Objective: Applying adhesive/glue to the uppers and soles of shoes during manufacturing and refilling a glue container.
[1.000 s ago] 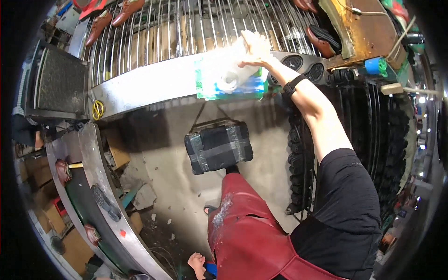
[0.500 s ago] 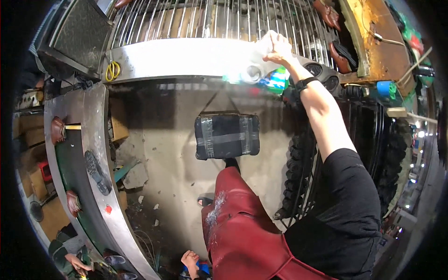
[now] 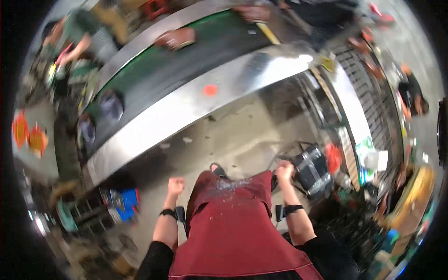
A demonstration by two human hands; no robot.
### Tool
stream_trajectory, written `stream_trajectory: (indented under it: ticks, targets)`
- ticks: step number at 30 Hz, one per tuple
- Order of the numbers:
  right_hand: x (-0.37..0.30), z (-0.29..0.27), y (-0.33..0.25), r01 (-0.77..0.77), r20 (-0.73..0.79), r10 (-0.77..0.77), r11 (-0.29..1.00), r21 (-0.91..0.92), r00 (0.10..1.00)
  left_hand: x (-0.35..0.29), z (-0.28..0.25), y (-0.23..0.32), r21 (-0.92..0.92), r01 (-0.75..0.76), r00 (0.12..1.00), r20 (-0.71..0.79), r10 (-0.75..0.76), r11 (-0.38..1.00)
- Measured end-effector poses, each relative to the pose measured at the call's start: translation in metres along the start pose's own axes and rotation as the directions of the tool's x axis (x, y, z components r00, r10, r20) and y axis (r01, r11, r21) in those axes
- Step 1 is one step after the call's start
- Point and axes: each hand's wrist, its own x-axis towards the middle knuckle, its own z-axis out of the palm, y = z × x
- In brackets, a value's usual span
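Note:
My left hand [image 3: 176,185] hangs over the floor to the left of my red apron [image 3: 238,224], its fingers curled into a loose fist with nothing visible in it. At the apron's right side is my right hand [image 3: 284,171], also curled closed and seemingly holding nothing, though motion blurs its fingers. It is nearest to a black stool [image 3: 313,170] with a taped seat; I cannot tell whether they touch.
Ahead runs a dark conveyor belt [image 3: 186,63] with a metal edge [image 3: 158,119], carrying a brown shoe [image 3: 178,38] and dark shoes [image 3: 111,106]. A rod rack [image 3: 373,100] stands right. Someone in green [image 3: 77,30] works far left. A blue item [image 3: 125,205] lies left.
My view has swung left toward the conveyor belt. The right hand has come away from the white things by the rack and down beside the apron. My left hand has risen further into view.

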Motion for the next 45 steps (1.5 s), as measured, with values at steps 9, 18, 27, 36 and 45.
stream_trajectory:
  ticks: [9,18,27,36,45]
  targets:
    - [-0.029,0.243,-0.406,0.516,0.582,-0.408,0.857,-0.022,0.703,-0.085,-0.142,-0.125,-0.616,0.208,0.825,-0.307,-0.475,0.760]
    - [0.138,0.352,-0.414,0.598,0.591,-0.348,0.744,-0.298,0.728,-0.277,-0.044,-0.304,-0.999,0.036,0.362,0.039,-0.931,-0.028]
    - [-0.095,0.442,-0.576,0.705,0.830,-0.428,0.707,0.060,0.358,-0.279,-0.025,-0.225,-0.964,-0.182,0.227,0.152,-0.962,-0.195]
    - [-0.610,0.536,-0.723,0.420,0.812,-0.020,0.848,0.322,-0.584,-0.292,-0.023,-0.318,-0.770,-0.450,0.298,0.348,-0.889,-0.452]
    - [-0.980,0.685,-0.702,0.679,0.704,-0.139,0.187,0.710,-0.697,-0.339,-0.074,-0.365,-0.569,-0.676,0.095,0.563,-0.821,-0.468]
